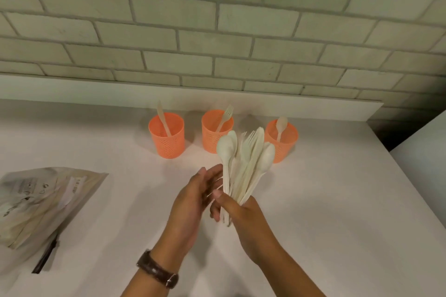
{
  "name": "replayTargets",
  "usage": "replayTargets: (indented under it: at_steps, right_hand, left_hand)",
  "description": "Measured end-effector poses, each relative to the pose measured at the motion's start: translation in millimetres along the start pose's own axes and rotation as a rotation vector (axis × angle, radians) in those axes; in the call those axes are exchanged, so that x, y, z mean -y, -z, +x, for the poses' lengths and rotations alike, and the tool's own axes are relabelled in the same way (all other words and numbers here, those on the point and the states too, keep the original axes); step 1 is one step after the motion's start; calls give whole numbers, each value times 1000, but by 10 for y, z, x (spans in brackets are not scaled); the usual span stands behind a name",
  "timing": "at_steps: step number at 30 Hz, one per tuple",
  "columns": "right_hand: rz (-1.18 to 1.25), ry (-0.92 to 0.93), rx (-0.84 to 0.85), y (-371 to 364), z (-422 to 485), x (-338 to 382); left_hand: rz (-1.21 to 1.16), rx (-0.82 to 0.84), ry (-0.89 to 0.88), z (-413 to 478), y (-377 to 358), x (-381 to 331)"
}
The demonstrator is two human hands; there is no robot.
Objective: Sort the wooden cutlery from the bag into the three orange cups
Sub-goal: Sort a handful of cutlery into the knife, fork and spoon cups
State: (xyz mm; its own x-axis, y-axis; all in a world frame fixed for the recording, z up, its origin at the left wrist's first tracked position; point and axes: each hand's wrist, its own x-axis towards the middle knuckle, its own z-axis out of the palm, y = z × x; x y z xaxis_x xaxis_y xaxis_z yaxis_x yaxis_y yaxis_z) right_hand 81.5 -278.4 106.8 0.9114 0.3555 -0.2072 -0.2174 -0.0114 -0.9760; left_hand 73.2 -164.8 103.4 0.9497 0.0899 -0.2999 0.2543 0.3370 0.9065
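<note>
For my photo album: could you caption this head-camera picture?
Right hand grips a fan of wooden cutlery, left hand open beside it; three orange cups behind each hold one piece.

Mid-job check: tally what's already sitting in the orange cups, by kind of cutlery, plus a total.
Knife: 1, in the left cup
Fork: 1, in the middle cup
Spoon: 1, in the right cup
Total: 3 sorted
The bundle gripped in the right hand overlaps too much to count.
</note>
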Motion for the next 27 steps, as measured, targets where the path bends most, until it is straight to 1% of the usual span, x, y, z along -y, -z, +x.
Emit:
replayTargets:
  at_steps: [1,3,5,7,11,13,16,19,24,27]
  right_hand:
    - [13,-6,31,23,-12,1]
    - [44,-16,96,57,-40,-4]
    - [81,-32,141,67,-66,-11]
    - [103,-52,145,42,-93,-11]
    - [95,-88,96,-13,-140,-16]
    - [109,-111,53,-31,-165,-7]
    - [114,-138,-52,-61,-189,-2]
    - [175,-164,-112,-72,-194,-18]
    - [184,-137,-133,-39,-186,-1]
    - [191,-115,-109,-10,-175,22]
  left_hand:
    - [127,19,-28,-39,25,-84]
    - [259,-49,-85,-108,38,-221]
    - [265,-135,-150,-143,29,-291]
    - [280,-172,-172,-138,26,-300]
    - [309,-190,-174,-129,28,-282]
    - [284,-156,-169,-136,26,-277]
    - [257,-113,-114,-149,6,-270]
    - [249,-81,-73,-155,-24,-265]
    - [295,-81,-110,-156,-32,-284]
    - [284,-72,-136,-131,-58,-322]
